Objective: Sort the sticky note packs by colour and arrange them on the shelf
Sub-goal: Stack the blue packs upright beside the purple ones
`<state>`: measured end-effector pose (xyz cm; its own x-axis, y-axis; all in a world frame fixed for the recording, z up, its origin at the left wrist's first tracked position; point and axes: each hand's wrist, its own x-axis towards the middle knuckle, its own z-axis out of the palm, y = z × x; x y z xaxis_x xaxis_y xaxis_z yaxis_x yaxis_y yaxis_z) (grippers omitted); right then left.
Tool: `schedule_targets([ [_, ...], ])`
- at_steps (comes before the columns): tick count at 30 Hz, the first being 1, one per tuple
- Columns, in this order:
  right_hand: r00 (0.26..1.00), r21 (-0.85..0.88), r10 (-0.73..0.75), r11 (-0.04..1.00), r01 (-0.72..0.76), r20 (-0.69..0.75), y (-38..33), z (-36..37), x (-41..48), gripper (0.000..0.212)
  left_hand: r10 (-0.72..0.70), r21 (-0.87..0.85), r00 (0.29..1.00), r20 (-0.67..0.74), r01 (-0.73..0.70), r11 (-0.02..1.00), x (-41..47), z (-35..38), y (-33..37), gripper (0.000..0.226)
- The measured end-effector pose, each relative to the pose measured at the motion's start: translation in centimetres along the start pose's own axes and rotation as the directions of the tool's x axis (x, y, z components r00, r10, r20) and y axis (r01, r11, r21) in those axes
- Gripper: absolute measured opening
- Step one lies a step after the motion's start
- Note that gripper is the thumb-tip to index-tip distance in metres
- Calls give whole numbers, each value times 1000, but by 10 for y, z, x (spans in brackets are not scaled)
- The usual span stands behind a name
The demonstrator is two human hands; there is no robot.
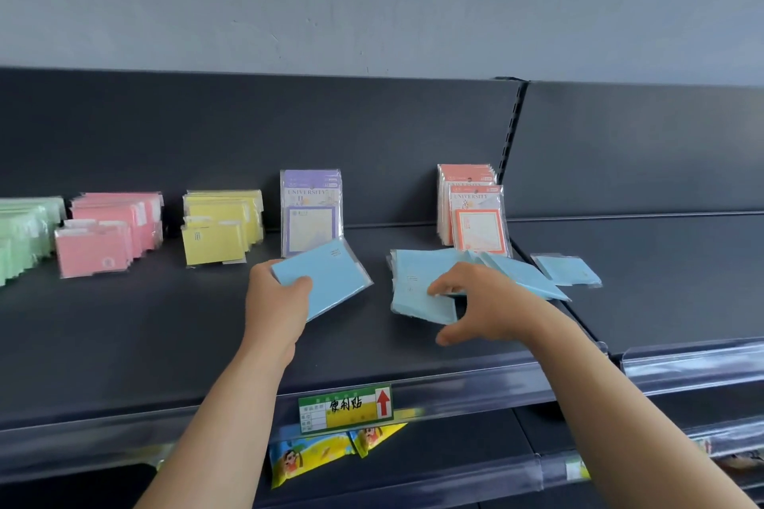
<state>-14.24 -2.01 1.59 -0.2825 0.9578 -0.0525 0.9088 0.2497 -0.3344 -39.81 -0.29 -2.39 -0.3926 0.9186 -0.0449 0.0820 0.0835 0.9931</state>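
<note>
One blue pack [326, 281]: your left hand [277, 302] is pinching it, thumb on top. Your right hand [483, 308] is resting, fingers wide, on the blue pile [413, 277]; be squaring edges under those fingertips [433, 291].

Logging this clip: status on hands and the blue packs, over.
Left hand grips one blue pack. Right hand on loose blue pile, grip unclear. Stray blue pack on the right shelf bay. Nothing in the way.
</note>
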Motion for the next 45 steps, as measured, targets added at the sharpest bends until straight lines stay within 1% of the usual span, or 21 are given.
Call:
schedule_targets([
  [2, 997, 27, 3, 1000, -5, 81, -1, 0, -5, 60, 18, -18, 1000, 1, -18, 1000, 1, 1, 2, 31],
  [3, 997, 64, 10, 998, -15, 76, 0, -1, -4, 56, 23, -26, 1000, 1, -23, 999, 1, 1, 2, 31],
  [5, 996, 115, 48, 993, -39, -74, 2, -2, 4, 45, 29, -41, 1000, -2, -29, 999, 2, 3, 2, 31],
  [6, 987, 80, 63, 995, -52, -145, 3, -3, 10, 44, 29, -48, 1000, -4, -29, 998, 1, 4, 3, 31],
  [7, 984, 19, 65, 998, -63, -165, 2, -5, 16, 48, 29, -53, 1000, -5, -29, 998, 1, 4, 3, 31],
  [9, 992, -82, 89, 992, -96, -85, 1, -5, 26, 55, 34, -53, 999, 0, -34, 998, 0, 4, 3, 29],
  [11, 992, -154, 124, 980, -128, -36, 0, -3, 32, 45, 52, -46, 999, 17, -51, 998, -1, 3, 4, 26],
  [13, 993, -147, 105, 983, -113, -60, -1, -2, 34, 29, 64, -48, 997, 32, -62, 997, -1, 2, 5, 23],
  [14, 992, -104, 87, 990, -96, -89, -1, -2, 35, 22, 72, -59, 997, 36, -70, 996, -1, 1, 5, 23],
  [15, 988, -46, 77, 995, -84, -132, -1, -2, 35, 23, 82, -80, 996, 42, -78, 994, -2, 1, 6, 24],
  [19, 928, 132, 74, 991, -27, -366, -13, -5, 37, 33, 120, -196, 990, 76, -103, 975, -7, 3, 13, 28],
  [21, 894, 264, 119, 964, 0, -432, -18, -5, 42, 36, 154, -251, 983, 98, -126, 960, -11, 7, 18, 31],
  [25, 890, 535, 250, 845, -8, -381, -29, -2, 47, 40, 215, -320, 960, 177, -150, 935, -20, 21, 25, 36],
  [29, 889, 755, 373, 654, -51, -264, -34, 11, 51, 33, 246, -317, 943, 224, -168, 933, -27, 31, 25, 40],
  [31, 885, 792, 387, 610, -35, -259, -36, 15, 52, 39, 252, -296, 938, 238, -177, 939, -30, 35, 23, 41],
  [33, 891, 787, 366, 616, -15, -269, -42, 21, 52, 42, 257, -300, 926, 276, -171, 939, -33, 40, 21, 40],
  [37, 913, 671, 244, 740, 42, -326, -54, 35, 53, 32, 219, -395, 913, 345, -71, 916, -37, 44, 22, 37],
  [39, 915, 643, 224, 764, 49, -336, -54, 36, 54, 24, 169, -464, 917, 362, 20, 886, -31, 42, 21, 36],
  [42, 915, 698, 236, 713, 66, -326, -53, 33, 56, 26, 127, -550, 911, 393, 122, 826, -25, 36, 18, 38],
  [44, 912, 791, 292, 609, 55, -288, -52, 32, 56, 35, 127, -578, 905, 407, 147, 803, -24, 33, 19, 39],
  [45, 910, 832, 319, 553, 49, -265, -51, 32, 56, 47, 124, -590, 903, 411, 159, 792, -24, 31, 19, 39],
])
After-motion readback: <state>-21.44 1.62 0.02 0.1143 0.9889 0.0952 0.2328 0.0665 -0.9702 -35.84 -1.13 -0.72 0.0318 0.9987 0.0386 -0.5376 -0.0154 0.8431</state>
